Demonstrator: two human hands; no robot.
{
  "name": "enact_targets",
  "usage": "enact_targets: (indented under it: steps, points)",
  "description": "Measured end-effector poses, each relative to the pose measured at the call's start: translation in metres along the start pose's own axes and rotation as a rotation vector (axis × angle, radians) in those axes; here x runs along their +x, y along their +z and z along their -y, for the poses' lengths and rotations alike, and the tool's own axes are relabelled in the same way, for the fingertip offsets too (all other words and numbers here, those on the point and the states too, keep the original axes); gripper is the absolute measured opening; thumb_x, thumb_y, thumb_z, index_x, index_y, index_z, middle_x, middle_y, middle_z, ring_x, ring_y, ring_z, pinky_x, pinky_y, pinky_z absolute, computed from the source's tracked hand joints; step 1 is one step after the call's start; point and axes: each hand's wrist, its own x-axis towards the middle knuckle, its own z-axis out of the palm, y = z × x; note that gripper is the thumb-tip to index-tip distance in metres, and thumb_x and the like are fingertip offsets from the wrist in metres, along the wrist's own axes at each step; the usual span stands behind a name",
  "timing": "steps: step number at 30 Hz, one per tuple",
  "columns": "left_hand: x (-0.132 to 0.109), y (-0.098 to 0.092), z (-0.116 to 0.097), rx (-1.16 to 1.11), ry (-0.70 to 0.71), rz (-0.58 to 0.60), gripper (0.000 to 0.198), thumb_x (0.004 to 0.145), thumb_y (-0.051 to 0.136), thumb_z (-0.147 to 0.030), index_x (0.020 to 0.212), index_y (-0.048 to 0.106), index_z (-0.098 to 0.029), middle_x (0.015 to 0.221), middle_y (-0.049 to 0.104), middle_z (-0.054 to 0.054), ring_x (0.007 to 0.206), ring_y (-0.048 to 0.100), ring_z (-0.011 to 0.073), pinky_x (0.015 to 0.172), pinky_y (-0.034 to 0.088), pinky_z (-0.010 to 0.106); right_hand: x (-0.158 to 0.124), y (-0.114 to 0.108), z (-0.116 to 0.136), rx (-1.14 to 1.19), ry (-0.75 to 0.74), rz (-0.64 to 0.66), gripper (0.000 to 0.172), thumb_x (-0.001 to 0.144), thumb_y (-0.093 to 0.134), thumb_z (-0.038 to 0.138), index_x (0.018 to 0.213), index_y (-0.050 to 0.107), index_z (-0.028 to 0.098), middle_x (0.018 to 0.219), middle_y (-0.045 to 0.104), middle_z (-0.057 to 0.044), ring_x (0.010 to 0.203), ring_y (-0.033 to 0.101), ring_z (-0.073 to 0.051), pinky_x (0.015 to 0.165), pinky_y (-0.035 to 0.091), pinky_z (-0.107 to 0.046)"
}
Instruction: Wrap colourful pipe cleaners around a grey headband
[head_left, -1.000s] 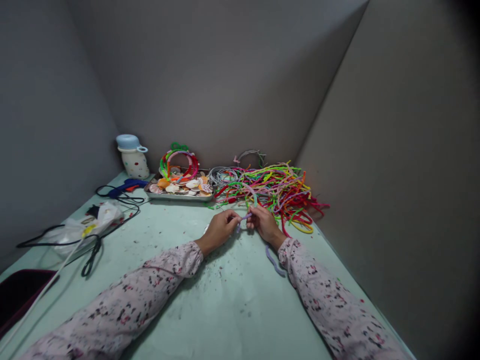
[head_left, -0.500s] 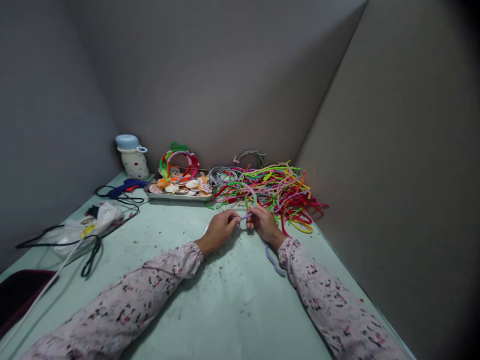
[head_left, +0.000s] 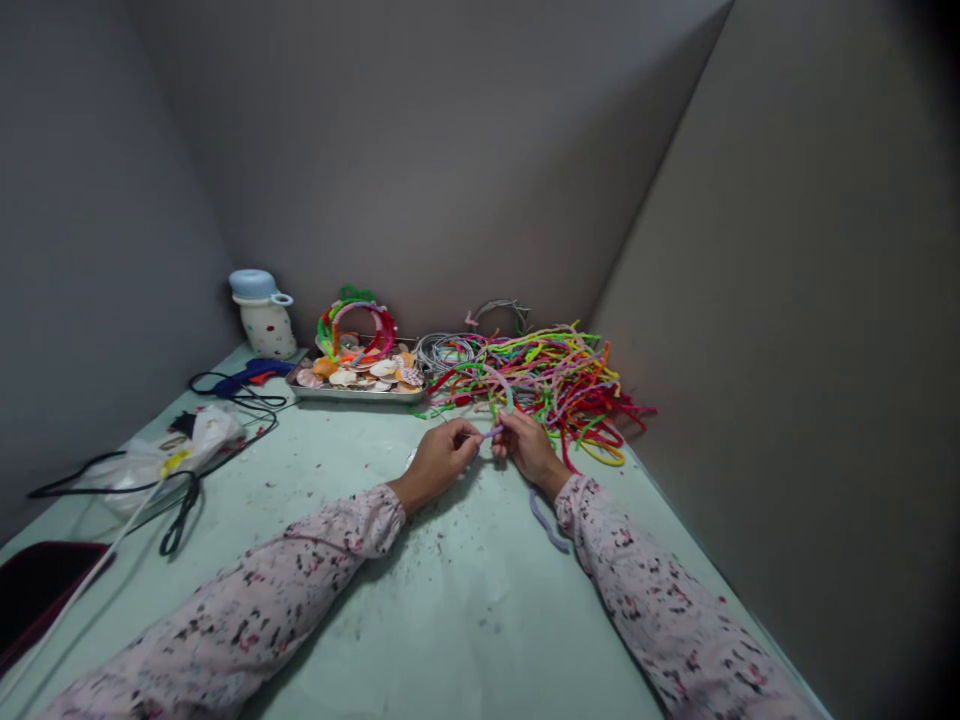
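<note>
Between my two hands runs a short stretch of purple pipe cleaner (head_left: 492,432). My left hand (head_left: 444,455) pinches it at one side with thumb and forefinger. At the other side my right hand (head_left: 527,446) has its fingers closed on it. Pink and pale green fuzzy lengths rise just above the right fingers; whether they join the held piece I cannot tell. A loose purple length (head_left: 548,521) hangs or lies below my right wrist. Just beyond my hands spreads a tangled heap of coloured pipe cleaners (head_left: 559,375).
A metal tray (head_left: 360,396) of seashells (head_left: 382,370) holds several fuzzy rings (head_left: 360,325). Beside it are coiled grey wire (head_left: 444,352), a blue glue gun (head_left: 251,374) and a lidded bottle (head_left: 264,315). Black cables and a plastic bag (head_left: 202,440) lie left, near a dark bin (head_left: 52,590).
Both hands stay almost in place on the purple pipe cleaner. A small purple end that hung below the left fingertips shows less now. The view has shifted very slightly.
</note>
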Motion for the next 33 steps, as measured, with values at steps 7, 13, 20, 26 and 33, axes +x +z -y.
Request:
enact_targets:
  steps: [7, 13, 20, 26, 33]
  points:
    - [0.0002, -0.0006, -0.0005, 0.078, 0.028, -0.016, 0.019, 0.084, 0.05, -0.03, 0.079, 0.063, -0.017, 0.072, 0.063, 0.002, 0.066, 0.053, 0.0136, 0.061, 0.039, 0.023, 0.0002, 0.0002, -0.0001, -0.013, 0.011, 0.007, 0.023, 0.077, 0.065, 0.039, 0.073, 0.056, 0.018, 0.052, 0.058, 0.002, 0.041, 0.055, -0.011, 0.035, 0.039, -0.019]
    - [-0.0001, -0.0008, -0.0011, 0.078, 0.024, -0.019, 0.02, 0.084, 0.05, -0.03, 0.079, 0.064, -0.017, 0.073, 0.063, 0.002, 0.068, 0.054, 0.0139, 0.062, 0.04, 0.023, -0.0004, 0.0005, 0.0003, 0.008, 0.01, 0.011, 0.022, 0.077, 0.066, 0.038, 0.073, 0.057, 0.019, 0.052, 0.058, 0.002, 0.041, 0.055, -0.011, 0.035, 0.04, -0.019]
    - [-0.0002, 0.0012, 0.0009, 0.026, 0.01, -0.017, 0.019, 0.083, 0.054, -0.031, 0.083, 0.064, -0.016, 0.07, 0.064, 0.001, 0.062, 0.054, 0.0124, 0.058, 0.04, 0.022, 0.0009, -0.0006, -0.0011, 0.019, 0.003, 0.01, 0.023, 0.076, 0.066, 0.039, 0.074, 0.056, 0.018, 0.052, 0.058, 0.003, 0.04, 0.055, -0.01, 0.034, 0.04, -0.018]
    - [0.0002, 0.0013, 0.0, 0.068, 0.013, -0.032, 0.018, 0.083, 0.054, -0.03, 0.081, 0.065, -0.016, 0.07, 0.064, 0.001, 0.062, 0.054, 0.0123, 0.057, 0.039, 0.022, 0.0005, -0.0002, -0.0007, 0.018, 0.014, 0.016, 0.024, 0.076, 0.065, 0.039, 0.073, 0.056, 0.018, 0.051, 0.058, 0.003, 0.039, 0.055, -0.009, 0.034, 0.039, -0.017]
    - [-0.0007, 0.0004, 0.0001, 0.086, 0.051, -0.043, 0.017, 0.083, 0.054, -0.03, 0.082, 0.065, -0.016, 0.073, 0.065, 0.002, 0.066, 0.056, 0.0127, 0.059, 0.041, 0.022, 0.0004, 0.0004, 0.0001, 0.024, 0.008, 0.021, 0.022, 0.077, 0.064, 0.038, 0.073, 0.056, 0.017, 0.052, 0.058, 0.003, 0.04, 0.055, -0.01, 0.034, 0.039, -0.018]
